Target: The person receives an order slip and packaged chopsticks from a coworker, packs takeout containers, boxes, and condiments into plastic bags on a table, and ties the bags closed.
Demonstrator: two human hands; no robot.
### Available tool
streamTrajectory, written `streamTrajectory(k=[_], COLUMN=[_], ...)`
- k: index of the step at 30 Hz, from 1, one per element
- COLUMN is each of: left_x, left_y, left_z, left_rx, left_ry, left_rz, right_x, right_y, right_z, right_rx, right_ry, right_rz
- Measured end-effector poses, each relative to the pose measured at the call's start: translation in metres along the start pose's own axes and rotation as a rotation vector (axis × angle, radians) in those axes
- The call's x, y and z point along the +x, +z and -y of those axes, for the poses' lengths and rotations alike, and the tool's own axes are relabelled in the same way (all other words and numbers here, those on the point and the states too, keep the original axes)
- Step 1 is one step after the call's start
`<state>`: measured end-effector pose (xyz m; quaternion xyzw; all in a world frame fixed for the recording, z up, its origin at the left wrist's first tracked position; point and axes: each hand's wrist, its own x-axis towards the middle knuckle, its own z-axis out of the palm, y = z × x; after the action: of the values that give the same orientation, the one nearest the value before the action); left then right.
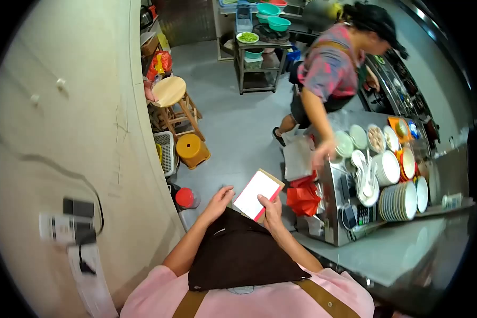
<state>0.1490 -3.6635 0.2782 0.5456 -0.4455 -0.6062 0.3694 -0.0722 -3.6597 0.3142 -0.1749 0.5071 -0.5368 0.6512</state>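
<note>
My right hand (270, 208) is closed on a white notepad (256, 192) with a red lower edge and a brown backing, its thumb lying on the top sheet. The pad is tilted in front of my dark apron (233, 254). To the left of the pad, my left hand (219, 202) is raised with its fingers curled; a gap separates it from the pad. Whether anything small is between those fingers cannot be made out.
A co-worker (334, 69) stands at the steel counter (331, 212), one arm reaching over its edge. Stacked plates (398, 201) are on it. A wooden stool (169, 91), a yellow stool (192, 150) and a red-lidded jar (185, 197) line the left wall.
</note>
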Motion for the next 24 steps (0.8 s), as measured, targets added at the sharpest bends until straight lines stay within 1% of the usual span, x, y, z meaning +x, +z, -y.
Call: streamTrajectory(k=[3, 4, 7, 8, 9, 10, 11, 12, 13, 15, 16, 17, 18, 19, 20, 21, 22, 23, 24], left_x=[0.087, 0.115, 0.190, 0.211, 0.227, 0.247, 0.258, 0.268, 0.279, 0.293, 0.300, 0.308, 0.308, 0.316, 0.320, 0.324, 0.331, 0.339, 0.353], left_y=[-0.025, -0.038, -0.091, -0.110, -0.129, -0.153, -0.175, -0.195, -0.214, -0.242, -0.258, -0.272, -0.278, -0.287, -0.290, -0.292, -0.294, -0.297, -0.301], left_z=[-0.044, -0.062, -0.102, -0.109, -0.123, -0.134, -0.141, -0.148, -0.157, -0.165, -0.160, -0.151, -0.172, -0.176, -0.175, -0.175, -0.176, -0.169, -0.169], left_rx=[-0.114, -0.156, -0.347, -0.429, -0.405, -0.442, -0.484, -0.506, -0.516, -0.545, -0.544, -0.546, -0.612, -0.603, -0.598, -0.598, -0.602, -0.665, -0.725], left_ry=[-0.043, -0.087, -0.086, -0.088, -0.037, -0.064, -0.102, -0.059, -0.010, 0.000, 0.014, 0.018, -0.030, -0.024, -0.014, -0.002, 0.010, -0.040, -0.068], left_rz=[0.141, 0.173, 0.093, 0.056, -0.019, -0.052, -0.089, -0.117, -0.141, -0.373, -0.457, -0.542, -0.601, -0.659, -0.723, -0.795, -0.843, -0.913, -0.975], right_x=[0.084, 0.109, 0.203, 0.227, 0.258, 0.285, 0.305, 0.320, 0.339, 0.385, 0.393, 0.409, 0.433, 0.457, 0.483, 0.530, 0.557, 0.580, 0.609], right_y=[0.072, 0.099, 0.175, 0.203, 0.234, 0.262, 0.285, 0.315, 0.335, 0.377, 0.405, 0.429, 0.446, 0.468, 0.492, 0.507, 0.531, 0.558, 0.585], right_z=[0.026, 0.038, 0.061, 0.070, 0.074, 0.074, 0.071, 0.079, 0.071, 0.052, 0.059, 0.066, 0.060, 0.057, 0.054, 0.015, 0.000, -0.012, -0.026], right_rx=[-0.039, -0.098, -0.213, -0.225, -0.269, -0.314, -0.357, -0.350, -0.411, -0.521, -0.444, -0.624, -0.629, -0.639, -0.553, -0.623, -0.581, -0.542, -0.603], right_ry=[0.091, 0.109, 0.060, 0.089, 0.077, 0.078, 0.093, 0.208, 0.219, 0.220, 0.284, 0.276, 0.349, 0.420, 0.297, 0.420, 0.390, 0.361, 0.255], right_rz=[0.255, 0.308, 0.443, 0.462, 0.501, 0.537, 0.569, 0.638, 0.710, 0.852, 0.985, 1.093, 1.145, 1.201, 1.306, 1.226, 1.160, 1.098, 1.158])
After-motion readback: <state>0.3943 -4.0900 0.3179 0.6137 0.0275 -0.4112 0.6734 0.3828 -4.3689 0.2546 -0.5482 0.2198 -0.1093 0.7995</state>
